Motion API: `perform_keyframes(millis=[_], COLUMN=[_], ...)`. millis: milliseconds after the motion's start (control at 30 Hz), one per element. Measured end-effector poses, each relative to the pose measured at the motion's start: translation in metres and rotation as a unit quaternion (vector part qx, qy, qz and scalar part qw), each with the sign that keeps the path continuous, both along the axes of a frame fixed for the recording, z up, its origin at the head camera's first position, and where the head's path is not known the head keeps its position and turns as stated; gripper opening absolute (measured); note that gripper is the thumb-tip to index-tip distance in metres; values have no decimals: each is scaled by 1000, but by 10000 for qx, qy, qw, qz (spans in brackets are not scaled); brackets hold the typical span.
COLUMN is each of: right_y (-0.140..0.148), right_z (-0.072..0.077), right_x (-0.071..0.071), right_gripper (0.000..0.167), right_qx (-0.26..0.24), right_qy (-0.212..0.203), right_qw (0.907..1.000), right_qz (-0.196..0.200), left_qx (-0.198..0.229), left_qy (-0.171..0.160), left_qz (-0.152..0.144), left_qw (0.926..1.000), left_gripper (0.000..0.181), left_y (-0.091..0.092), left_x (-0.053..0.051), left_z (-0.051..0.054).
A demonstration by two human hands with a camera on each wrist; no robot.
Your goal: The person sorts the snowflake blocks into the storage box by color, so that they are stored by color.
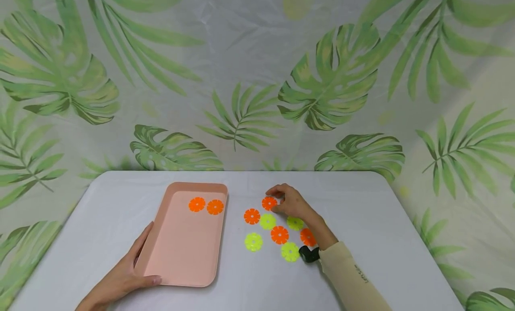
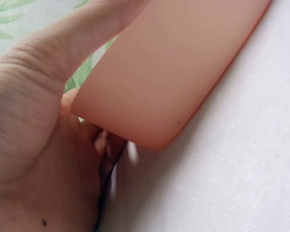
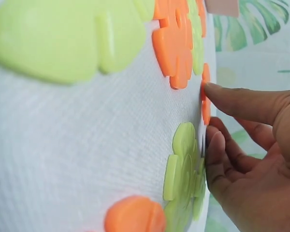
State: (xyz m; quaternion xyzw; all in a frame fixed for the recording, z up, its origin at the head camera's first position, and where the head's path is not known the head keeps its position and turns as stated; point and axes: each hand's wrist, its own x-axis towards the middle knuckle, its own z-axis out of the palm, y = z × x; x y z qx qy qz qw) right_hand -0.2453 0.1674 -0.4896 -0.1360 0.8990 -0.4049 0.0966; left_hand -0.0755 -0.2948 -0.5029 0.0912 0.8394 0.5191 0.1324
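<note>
A pink rectangular tray [image 1: 183, 253] stands on the left of the table, with two orange notched plastic discs [image 1: 197, 204] near its far right corner. My left hand [image 1: 120, 275] grips the tray's near left corner, thumb on the near rim and fingers along the left side. To the right of the tray, my right hand [image 1: 290, 203] has thumb and fingers about the edges of an orange notched disc [image 1: 269, 203]. In the right wrist view the thumb touches this orange disc [image 3: 206, 104]; the index fingertip is hidden there.
Around the right hand lie more orange discs [image 1: 279, 235] and several yellow-green discs [image 1: 253, 241] on the white tabletop [image 1: 249, 284]. A black device [image 1: 308, 254] sits at the right wrist. A leaf-print cloth [image 1: 249, 78] hangs behind the table.
</note>
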Motion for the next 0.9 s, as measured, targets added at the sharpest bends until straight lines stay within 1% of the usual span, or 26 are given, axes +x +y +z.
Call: perform_keyframes(millis=[200, 367, 500, 600, 900], right_y=[-1, -1, -4, -5, -8], right_z=[1, 1, 4, 6, 5], right_x=[-1, -3, -3, -3, -5], right_gripper=[42, 43, 41, 39, 36], right_qx=[100, 234, 315, 365, 424], right_qy=[-104, -255, -399, -452, -528], right_qw=[9999, 9992, 9984, 9981, 9976], right_qz=[86, 199, 249, 219, 166], left_qx=[155, 78, 45, 82, 95], left_qy=[-42, 6, 36, 29, -18], left_qz=[-12, 3, 2, -6, -12], left_qw=[9999, 10000, 10000, 10000, 10000], left_gripper=[122, 123, 123, 123, 123], left_y=[0, 1, 1, 0, 0], left_x=[0, 0, 0, 0, -1], left_z=[-2, -3, -3, -3, -2])
